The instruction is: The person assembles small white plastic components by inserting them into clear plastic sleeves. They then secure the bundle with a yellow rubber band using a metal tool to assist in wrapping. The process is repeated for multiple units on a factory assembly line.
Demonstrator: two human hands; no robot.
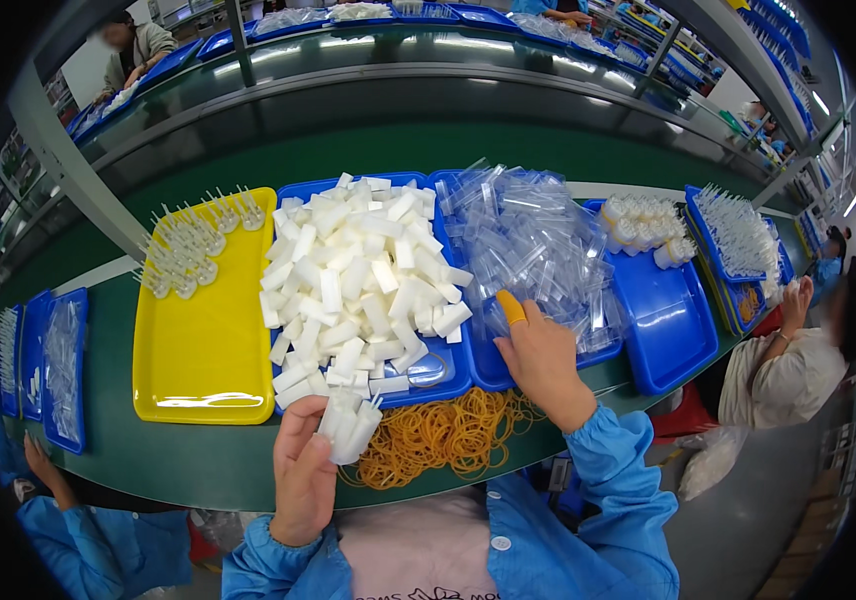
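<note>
My left hand (pixel 300 475) is closed around a small cluster of white block-like pieces (pixel 350 428) with thin prongs at the top, held above the near edge of the bench. My right hand (pixel 546 365), an orange finger cot (pixel 511 306) on one finger, reaches over the near part of a blue tray heaped with clear plastic pieces (pixel 523 230). Its thumb and forefinger are apart, and I see nothing between them. White foam-like blocks (pixel 358 260) fill the blue tray between my hands. Orange rubber bands (pixel 438 435) lie piled just in front of me.
At left, a yellow tray (pixel 203 360) bears several pronged white pieces (pixel 183 245). A blue tray (pixel 663 320) at right has white-and-yellowish pieces (pixel 643 222) at its far end. Stacked trays (pixel 728 235) stand beyond it. Co-workers sit at both sides; a metal post (pixel 78 170) rises at left.
</note>
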